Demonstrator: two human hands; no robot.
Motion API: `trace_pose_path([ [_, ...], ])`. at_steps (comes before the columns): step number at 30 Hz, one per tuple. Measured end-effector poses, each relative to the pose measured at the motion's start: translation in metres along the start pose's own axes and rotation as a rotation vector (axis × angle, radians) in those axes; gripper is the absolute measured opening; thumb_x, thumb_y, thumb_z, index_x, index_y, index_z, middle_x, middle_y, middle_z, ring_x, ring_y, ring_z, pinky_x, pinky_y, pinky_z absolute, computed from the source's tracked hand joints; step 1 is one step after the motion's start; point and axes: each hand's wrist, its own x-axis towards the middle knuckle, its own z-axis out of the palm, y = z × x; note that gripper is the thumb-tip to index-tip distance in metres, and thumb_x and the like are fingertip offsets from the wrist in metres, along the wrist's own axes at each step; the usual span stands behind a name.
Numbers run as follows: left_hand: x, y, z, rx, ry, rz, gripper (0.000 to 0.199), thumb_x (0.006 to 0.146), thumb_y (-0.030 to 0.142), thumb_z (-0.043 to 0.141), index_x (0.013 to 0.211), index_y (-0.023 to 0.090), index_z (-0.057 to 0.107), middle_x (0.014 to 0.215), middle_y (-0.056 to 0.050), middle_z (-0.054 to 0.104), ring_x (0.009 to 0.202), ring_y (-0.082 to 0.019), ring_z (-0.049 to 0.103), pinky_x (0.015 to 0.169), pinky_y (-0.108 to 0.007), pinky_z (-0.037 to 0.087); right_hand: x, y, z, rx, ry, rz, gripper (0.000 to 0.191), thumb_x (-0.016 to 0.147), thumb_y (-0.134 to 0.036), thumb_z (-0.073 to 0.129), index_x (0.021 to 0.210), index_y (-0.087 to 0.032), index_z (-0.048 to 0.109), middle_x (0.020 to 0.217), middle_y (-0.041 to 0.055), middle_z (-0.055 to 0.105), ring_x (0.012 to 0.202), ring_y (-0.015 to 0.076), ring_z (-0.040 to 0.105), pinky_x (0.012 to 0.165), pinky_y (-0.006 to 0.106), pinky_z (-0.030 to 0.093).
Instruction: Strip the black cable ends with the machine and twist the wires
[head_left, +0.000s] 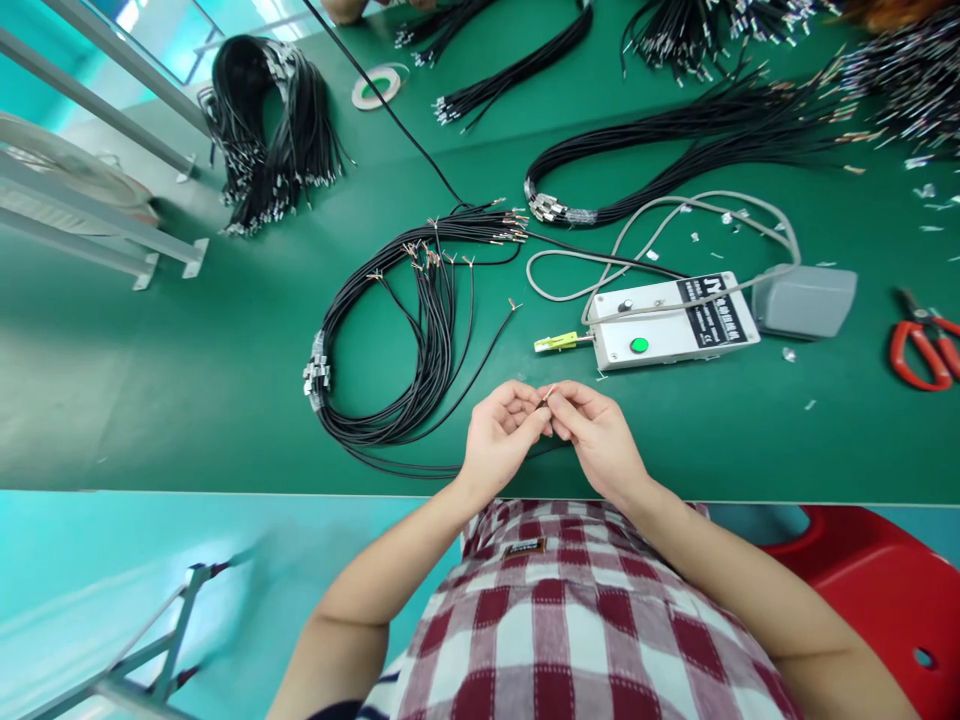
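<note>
My left hand [501,436] and my right hand [600,438] meet near the table's front edge, with fingertips pinched around the end of a black cable. A thin, light wire tip [549,394] shows between them. The cable runs left from my hands to a looped bundle of black cables [427,400], tied with clear wrap around metal connectors [316,371]. Several cable ends in the bundle have copper strands fanned out. Just beyond my hands lies a white device [667,325] with a green button and a yellow-green tip [559,343].
Behind lie more black cable bundles [645,140] and a roll of tape [376,87]. A grey box [806,300] touches the device. Red-handled cutters [921,355] are at the right. Metal rails [105,190] stand at the left, a red stool [862,600] below right.
</note>
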Motion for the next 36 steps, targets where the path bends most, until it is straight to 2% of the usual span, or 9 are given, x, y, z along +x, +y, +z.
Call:
trace_pose_path([
  [3, 0.0, -0.004, 0.0, -0.043, -0.011, 0.001, 0.043, 0.071, 0.039, 0.083, 0.091, 0.017, 0.052, 0.064, 0.002, 0.06, 0.055, -0.008, 0.057, 0.046, -0.016, 0.037, -0.001, -0.003, -0.004, -0.073, -0.017, 0.018, 0.02, 0.078, -0.041, 0.078, 0.08, -0.021, 0.073, 0.063, -0.0033, 0.058, 0.053, 0.0082, 0.041, 0.055, 0.026, 0.039],
  [7, 0.0, -0.006, 0.0, -0.04, -0.022, -0.003, 0.044, 0.071, 0.04, 0.082, 0.092, 0.019, 0.05, 0.07, 0.005, 0.056, 0.046, -0.003, 0.046, 0.041, -0.014, 0.031, 0.0, -0.008, -0.011, -0.2, 0.008, -0.006, 0.024, 0.074, -0.043, 0.08, 0.077, -0.02, 0.072, 0.067, -0.001, 0.063, 0.05, 0.0082, 0.044, 0.049, 0.026, 0.037],
  [13, 0.0, -0.001, 0.0, 0.011, -0.01, 0.07, 0.037, 0.076, 0.042, 0.078, 0.09, 0.016, 0.056, 0.075, 0.001, 0.058, 0.045, -0.002, 0.042, 0.041, -0.017, 0.03, 0.001, -0.007, -0.015, -0.129, -0.038, 0.003, 0.021, 0.079, -0.04, 0.077, 0.079, -0.021, 0.07, 0.061, -0.0037, 0.058, 0.05, 0.0077, 0.046, 0.054, 0.025, 0.038],
  [18, -0.002, 0.004, -0.001, 0.086, -0.001, 0.111, 0.033, 0.079, 0.042, 0.075, 0.088, 0.015, 0.058, 0.072, 0.002, 0.057, 0.048, -0.004, 0.048, 0.045, -0.02, 0.037, -0.002, -0.006, -0.018, -0.169, -0.06, -0.06, 0.019, 0.083, -0.04, 0.073, 0.084, -0.022, 0.07, 0.067, -0.0028, 0.059, 0.053, 0.0091, 0.048, 0.056, 0.026, 0.04],
  [24, -0.005, 0.008, -0.003, 0.228, -0.031, 0.095, 0.028, 0.081, 0.041, 0.074, 0.085, 0.015, 0.063, 0.068, -0.001, 0.061, 0.057, -0.009, 0.053, 0.054, -0.022, 0.045, -0.003, -0.009, -0.022, -0.214, -0.081, -0.146, 0.015, 0.085, -0.038, 0.072, 0.085, -0.023, 0.07, 0.085, -0.0003, 0.063, 0.056, 0.0089, 0.048, 0.057, 0.027, 0.042],
  [29, -0.005, 0.006, -0.005, 0.294, 0.007, 0.181, 0.017, 0.082, 0.032, 0.073, 0.082, 0.016, 0.066, 0.076, -0.003, 0.067, 0.069, -0.013, 0.06, 0.066, -0.024, 0.05, -0.003, -0.009, -0.024, -0.189, -0.09, -0.11, 0.014, 0.086, -0.038, 0.071, 0.085, -0.024, 0.071, 0.079, -0.0006, 0.062, 0.059, 0.0106, 0.047, 0.06, 0.029, 0.042],
  [36, -0.005, 0.005, -0.004, 0.328, 0.026, 0.233, 0.012, 0.083, 0.028, 0.072, 0.081, 0.017, 0.067, 0.078, -0.004, 0.069, 0.075, -0.015, 0.063, 0.071, -0.025, 0.051, -0.006, -0.012, -0.027, -0.159, -0.112, -0.1, 0.03, 0.081, -0.039, 0.072, 0.109, -0.027, 0.069, 0.098, 0.003, 0.065, 0.067, 0.0122, 0.052, 0.065, 0.03, 0.048],
])
